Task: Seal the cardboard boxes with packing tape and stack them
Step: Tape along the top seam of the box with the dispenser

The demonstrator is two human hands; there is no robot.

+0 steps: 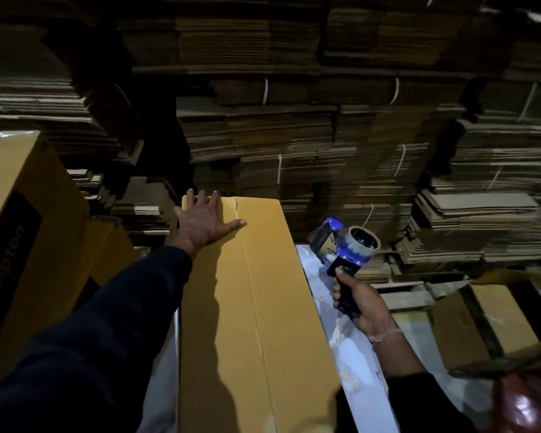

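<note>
Head view. Long yellow-brown box (250,307) lying lengthwise away from the camera on a pale bench (350,348), flaps folded shut and meeting at a centre seam running down the lid. Hard to tell in this dim light whether tape already covers that seam; no glossy strip plainly visible, so sealing judged not yet done, or barely begun. Stacking also still ahead for this box.

Left hand (205,221) flat on the far end of the lid, fingers spread and straight, pressing the flaps down; nothing grasped. Right hand (356,304) clenched round the black handle of a blue tape dispenser (345,245), held off to the right of the box, apart from it, roll nearly spent by the look of it.

Box surface clean, edges crisp, flaps level. Another printed yellow box (28,229) standing taller at the left, close beside. Bundled flat cardboard (294,135) piled high behind.
</note>
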